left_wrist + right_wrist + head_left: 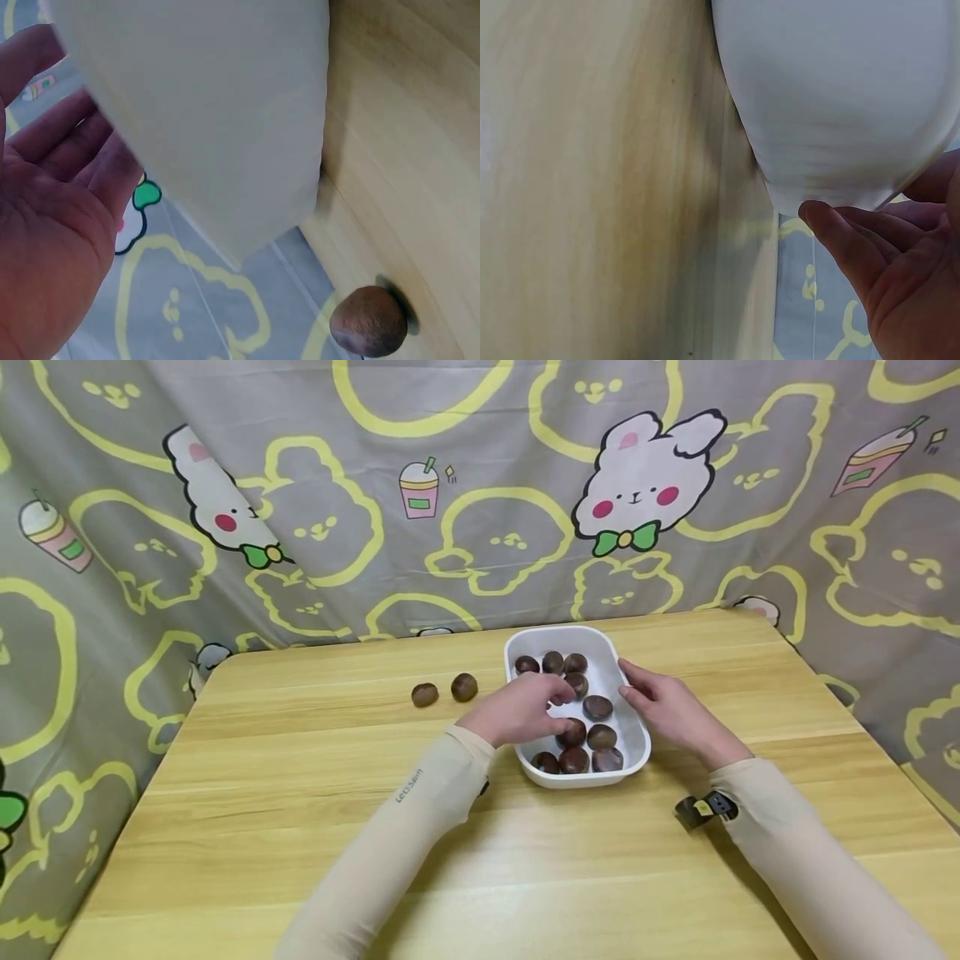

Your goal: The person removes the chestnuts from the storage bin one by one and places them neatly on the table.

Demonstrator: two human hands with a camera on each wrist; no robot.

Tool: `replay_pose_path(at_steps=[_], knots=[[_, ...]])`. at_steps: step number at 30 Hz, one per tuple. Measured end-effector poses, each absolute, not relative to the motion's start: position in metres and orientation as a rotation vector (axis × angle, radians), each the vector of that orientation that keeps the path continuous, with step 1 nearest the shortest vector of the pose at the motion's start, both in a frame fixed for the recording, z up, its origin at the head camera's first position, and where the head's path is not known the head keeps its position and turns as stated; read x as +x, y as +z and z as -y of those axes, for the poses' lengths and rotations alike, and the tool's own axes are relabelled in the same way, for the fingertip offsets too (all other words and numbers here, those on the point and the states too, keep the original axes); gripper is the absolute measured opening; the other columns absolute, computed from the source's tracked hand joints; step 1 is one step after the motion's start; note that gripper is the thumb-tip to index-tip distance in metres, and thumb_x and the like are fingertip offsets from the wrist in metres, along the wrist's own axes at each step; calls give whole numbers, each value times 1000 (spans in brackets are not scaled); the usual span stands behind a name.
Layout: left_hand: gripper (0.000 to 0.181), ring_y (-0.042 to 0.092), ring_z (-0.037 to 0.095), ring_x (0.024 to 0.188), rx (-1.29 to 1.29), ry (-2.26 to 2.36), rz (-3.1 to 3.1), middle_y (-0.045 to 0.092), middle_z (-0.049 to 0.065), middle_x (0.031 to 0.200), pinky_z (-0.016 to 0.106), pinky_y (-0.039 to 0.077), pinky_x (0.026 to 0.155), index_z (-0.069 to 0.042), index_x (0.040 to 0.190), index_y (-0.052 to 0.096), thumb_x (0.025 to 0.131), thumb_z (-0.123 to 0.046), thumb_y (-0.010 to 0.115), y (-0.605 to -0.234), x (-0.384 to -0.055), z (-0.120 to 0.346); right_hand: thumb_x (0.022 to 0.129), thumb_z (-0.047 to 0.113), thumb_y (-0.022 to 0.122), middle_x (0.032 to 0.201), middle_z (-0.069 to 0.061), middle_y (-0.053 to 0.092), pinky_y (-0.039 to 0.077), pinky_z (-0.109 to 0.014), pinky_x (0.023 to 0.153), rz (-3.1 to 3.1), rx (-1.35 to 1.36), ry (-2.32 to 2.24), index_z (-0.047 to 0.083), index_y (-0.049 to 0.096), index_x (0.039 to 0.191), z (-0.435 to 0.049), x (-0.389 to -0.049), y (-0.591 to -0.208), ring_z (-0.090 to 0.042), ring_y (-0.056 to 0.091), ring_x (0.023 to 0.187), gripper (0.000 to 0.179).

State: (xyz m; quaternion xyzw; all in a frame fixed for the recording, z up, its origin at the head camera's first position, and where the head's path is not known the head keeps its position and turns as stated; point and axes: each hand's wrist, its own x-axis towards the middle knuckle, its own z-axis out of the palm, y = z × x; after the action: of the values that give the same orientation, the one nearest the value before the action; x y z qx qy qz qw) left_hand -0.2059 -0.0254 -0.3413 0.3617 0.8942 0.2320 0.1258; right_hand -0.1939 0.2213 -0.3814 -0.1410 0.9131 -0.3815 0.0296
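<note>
A white rectangular tray (pixel 641 752) stands on the table with several brown chestnuts (pixel 597 707) spread over its bottom. My left hand (pixel 521 706) reaches over the near-left rim, its fingers loosely bent above the chestnuts. The thumb is close to one chestnut (pixel 572 732); whether it touches is unclear. In the left wrist view the palm (pixel 52 232) faces up behind the tray's wall (pixel 217 127), which hides what lies inside. At the right side my right hand (pixel 671 706) holds the tray's edge, with fingertips against its outer wall (pixel 840 112).
Two chestnuts lie on the wooden table (pixel 300 793) left of the tray, one smaller-looking (pixel 424 695) and one rounder (pixel 464 687). A patterned grey curtain (pixel 480 468) hangs behind the table's far edge. A black wrist camera (pixel 701 810) sits under the right sleeve.
</note>
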Motion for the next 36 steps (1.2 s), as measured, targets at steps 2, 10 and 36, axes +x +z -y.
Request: replay_pose_path(at_steps=[2,10,36], knots=[[39,60,14,105,1049,630,-2612,67,7,118,23,44,92,-2,124,65,91,-21,72,-342,-205,22,104,18,49,145,-25,40,33,-53,106,-2817,-435,-1179,-2,33,150,-221,-194,-382,-41,43,130,53],[21,56,12,79,1059,553,-2607,66,1,95,23,44,72,-8,108,69,91,-20,72,-352,-206,13,104,17,49,145,-25,40,34,-53,106,-2804,-427,-1193,-2,33,150,-221,-194,-383,-40,43,130,52],[17,53,11,67,1152,304,-2674,57,-4,73,23,43,62,-15,81,63,89,-24,74,-366,-205,6,105,18,49,146,-25,39,33,-52,106,-2799,-432,-1205,-3,32,150,-220,-195,-382,-40,41,131,52]])
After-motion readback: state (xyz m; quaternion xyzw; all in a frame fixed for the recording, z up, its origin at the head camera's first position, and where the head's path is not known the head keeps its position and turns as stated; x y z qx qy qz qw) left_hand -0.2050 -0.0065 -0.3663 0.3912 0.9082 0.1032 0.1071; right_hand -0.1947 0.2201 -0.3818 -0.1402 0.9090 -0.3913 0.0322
